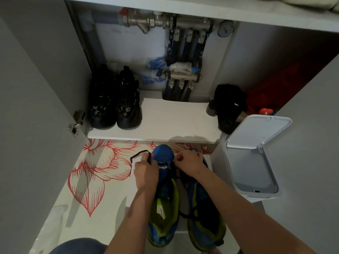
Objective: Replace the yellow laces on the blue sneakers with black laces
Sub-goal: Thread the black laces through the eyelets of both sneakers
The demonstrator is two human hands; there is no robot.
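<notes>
Two blue sneakers with yellow-green lining stand side by side on the floor, toes pointing away from me. The left sneaker [163, 182] has its toe between my hands. The right sneaker [203, 208] carries a black lace across its opening. My left hand [145, 170] pinches a black lace [136, 156] that loops out to the left over the floor. My right hand [189, 162] pinches the other end of the lace at the lowest eyelets of the left sneaker. No yellow lace is in view.
A white bin [251, 160] with its lid raised stands right of the sneakers. On the white cabinet shelf [174, 121] sit a pair of black sneakers [115, 101] at left and a black bag [229, 107] at right. The floor mat [95, 173] has a red flower print.
</notes>
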